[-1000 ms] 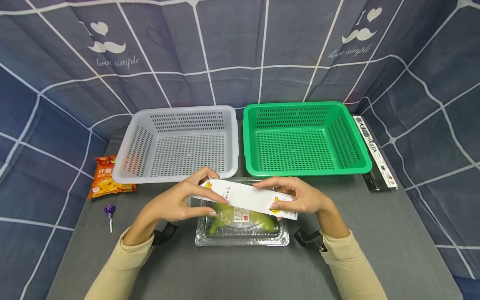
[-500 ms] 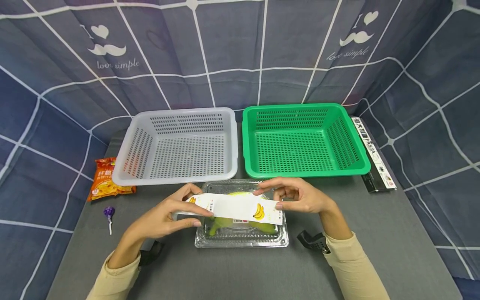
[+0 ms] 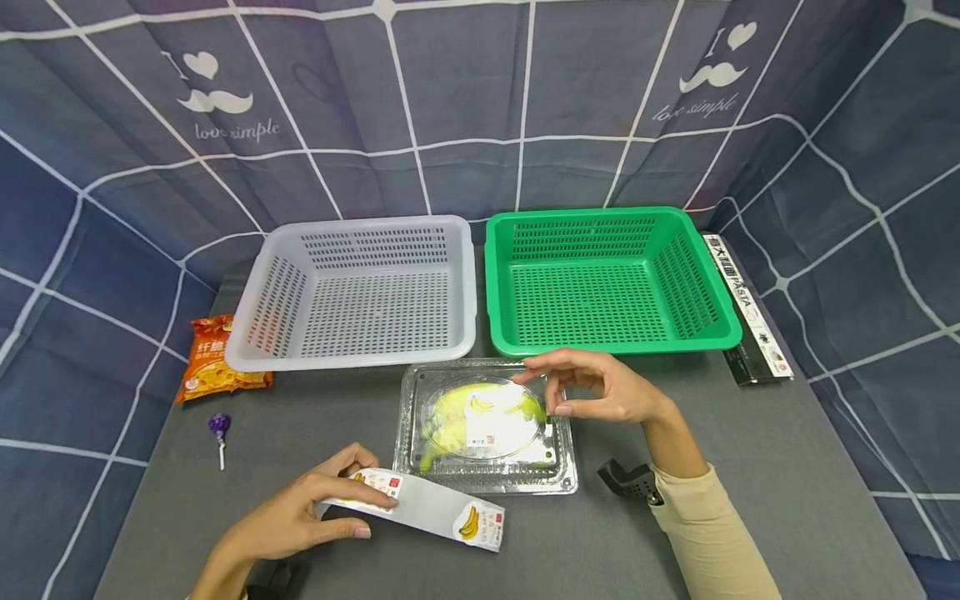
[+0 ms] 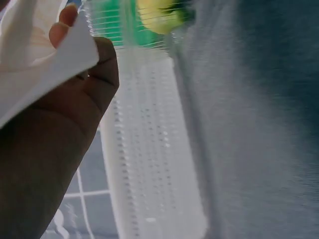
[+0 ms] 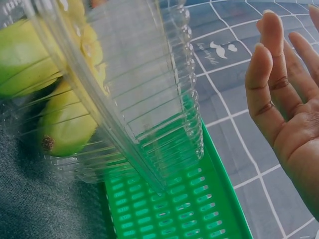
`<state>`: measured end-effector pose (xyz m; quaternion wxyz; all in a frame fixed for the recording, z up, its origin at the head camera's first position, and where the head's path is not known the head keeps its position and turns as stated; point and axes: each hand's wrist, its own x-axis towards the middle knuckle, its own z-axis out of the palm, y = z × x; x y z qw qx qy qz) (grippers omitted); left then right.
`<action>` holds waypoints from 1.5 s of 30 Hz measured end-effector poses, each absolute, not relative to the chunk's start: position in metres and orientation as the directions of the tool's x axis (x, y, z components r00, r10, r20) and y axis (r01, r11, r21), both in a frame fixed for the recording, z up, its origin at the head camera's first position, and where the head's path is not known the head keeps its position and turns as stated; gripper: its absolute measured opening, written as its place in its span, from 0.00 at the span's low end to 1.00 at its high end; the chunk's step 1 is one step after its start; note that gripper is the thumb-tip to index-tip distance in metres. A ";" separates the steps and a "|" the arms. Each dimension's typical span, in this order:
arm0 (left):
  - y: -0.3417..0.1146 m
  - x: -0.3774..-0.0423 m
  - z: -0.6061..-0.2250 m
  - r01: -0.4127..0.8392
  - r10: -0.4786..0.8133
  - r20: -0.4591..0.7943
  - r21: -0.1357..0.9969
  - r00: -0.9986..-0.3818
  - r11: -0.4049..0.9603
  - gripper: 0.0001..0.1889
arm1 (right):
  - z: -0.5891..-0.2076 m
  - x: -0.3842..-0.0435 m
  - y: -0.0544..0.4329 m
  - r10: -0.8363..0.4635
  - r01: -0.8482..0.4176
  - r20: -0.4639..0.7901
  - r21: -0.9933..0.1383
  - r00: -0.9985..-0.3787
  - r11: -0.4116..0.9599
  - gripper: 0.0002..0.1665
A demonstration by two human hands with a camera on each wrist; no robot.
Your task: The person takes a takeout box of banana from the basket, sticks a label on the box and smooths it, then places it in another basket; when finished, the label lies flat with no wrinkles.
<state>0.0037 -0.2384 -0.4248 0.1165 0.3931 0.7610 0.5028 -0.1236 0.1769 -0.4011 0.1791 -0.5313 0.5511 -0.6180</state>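
Observation:
My left hand point(image 3: 303, 512) pinches a white paper band point(image 3: 431, 508) printed with bananas, in front of the clear box in the head view. In the left wrist view, the pale paper point(image 4: 55, 64) overlaps the fingers. A lidded clear plastic box point(image 3: 487, 479) holds greenish-yellow bananas point(image 3: 450, 417), with a white printed label point(image 3: 487, 427) showing at its middle. My right hand point(image 3: 611, 392) is over the box's right end, fingers loosely bent and nothing between them. The right wrist view has that hand point(image 5: 294, 104) apart from the box's ribbed side point(image 5: 149, 84).
Behind the box stand a pale grey basket point(image 3: 251, 358) and a green basket point(image 3: 615, 346), side by side. An orange snack bag point(image 3: 213, 358) and a purple lollipop point(image 3: 219, 423) lie at left. At right, a black-and-white pasta box point(image 3: 750, 312) lies along the green basket.
The paper band has left my right hand and come down and toward the front with my left hand, uncovering the box lid. My right hand stays near the box's right end.

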 end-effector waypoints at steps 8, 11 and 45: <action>-0.242 0.019 -0.452 0.436 0.682 0.190 0.876 -0.706 0.207 0.24 | -0.402 -0.124 0.178 -0.811 -0.373 0.430 -0.883 -0.398 -0.285 0.37; -0.240 0.023 -0.460 0.401 0.669 0.148 0.884 -0.729 0.242 0.24 | -0.403 -0.124 0.178 -0.814 -0.380 0.416 -0.887 -0.405 -0.263 0.37; -0.263 0.003 -0.441 0.433 0.616 0.169 0.847 -0.769 0.309 0.29 | -0.405 -0.123 0.178 -0.816 -0.400 0.363 -0.899 -0.449 -0.179 0.38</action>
